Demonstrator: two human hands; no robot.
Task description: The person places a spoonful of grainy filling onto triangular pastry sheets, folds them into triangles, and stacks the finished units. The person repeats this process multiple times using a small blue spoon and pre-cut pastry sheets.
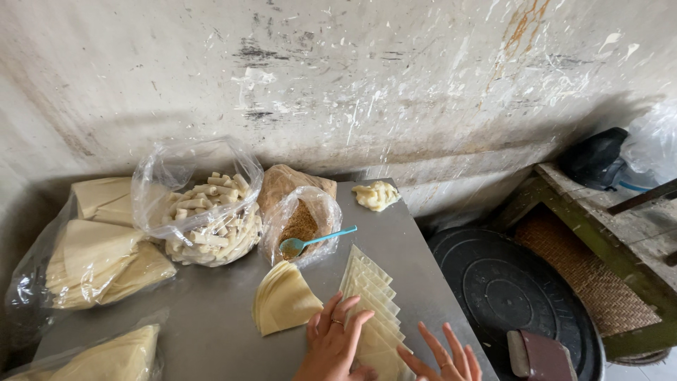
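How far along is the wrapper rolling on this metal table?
Done: a clear bag of finished rolls sits at the back. In hand: the left hand presses on a fanned row of triangular wrappers, with the right hand beside it; none is filled yet. Left: the loose wrapper stack, the bagged wrappers, and the filling bag with its teal spoon.

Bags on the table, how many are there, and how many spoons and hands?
Clear plastic bags: 4 (rolled pastries, brown filling, wrappers at left, wrappers at the bottom corner)
Blue spoon: 1
Hands: 2 (left hand, right hand)
Total: 7
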